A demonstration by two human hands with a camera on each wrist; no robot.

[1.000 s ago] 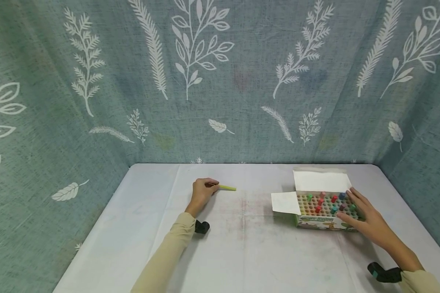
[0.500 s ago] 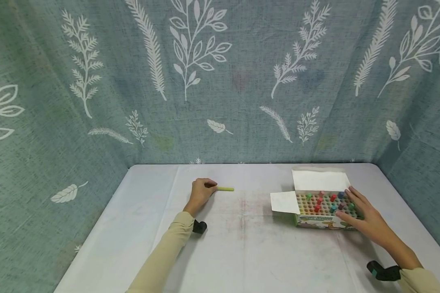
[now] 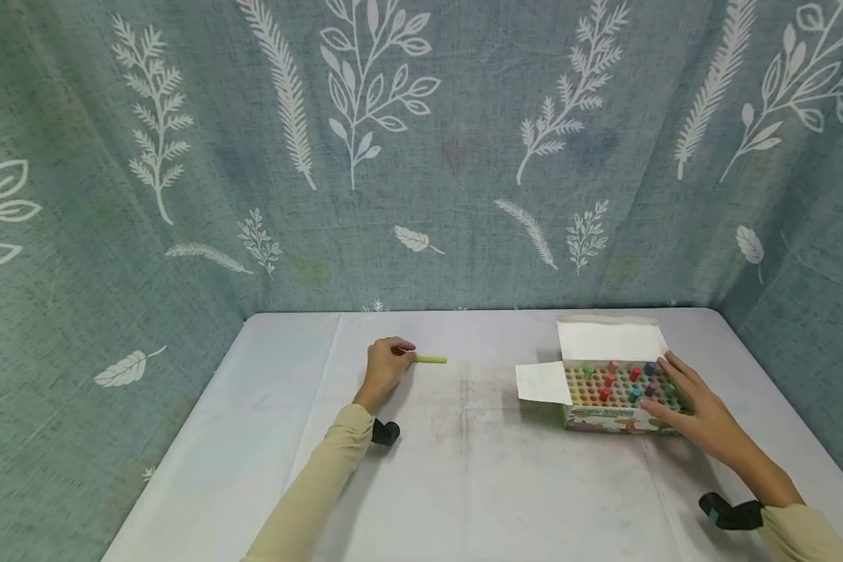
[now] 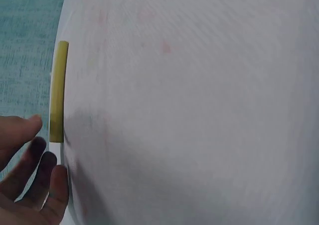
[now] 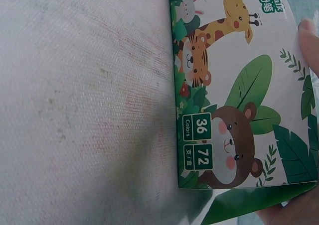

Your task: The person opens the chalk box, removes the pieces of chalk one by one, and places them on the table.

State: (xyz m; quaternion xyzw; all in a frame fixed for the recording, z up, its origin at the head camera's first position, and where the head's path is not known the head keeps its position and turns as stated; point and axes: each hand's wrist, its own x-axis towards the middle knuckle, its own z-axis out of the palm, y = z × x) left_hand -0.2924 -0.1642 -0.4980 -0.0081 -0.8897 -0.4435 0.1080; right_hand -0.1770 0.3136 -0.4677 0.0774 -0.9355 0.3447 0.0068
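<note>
A yellow-green chalk stick [image 3: 431, 360] lies on the table just right of my left hand [image 3: 388, 365]. In the left wrist view, the thumb and fingertips [image 4: 34, 119] stand slightly apart beside the lower end of the chalk stick [image 4: 59, 93], with a gap between them. My right hand [image 3: 695, 406] rests over the right end of a chalk box [image 3: 600, 419], fingers extended toward the back and thumb at the front rim. Several coloured chalk sticks stand in its holes, among them a red one [image 3: 605, 394]. The right wrist view shows the box's front with printed animals [image 5: 232, 80].
The box's white lid [image 3: 611, 341] is raised at the back, and a side flap [image 3: 543, 382] sticks out left. A white-covered table [image 3: 520, 484] with faint coloured smudges carries everything. Patterned curtain [image 3: 464, 257] surrounds its back and sides.
The chalk stick, slightly tilted a second ago, now lies level and straight beside the left fingertips. My right hand stays at the box. The head view has shifted a little.
</note>
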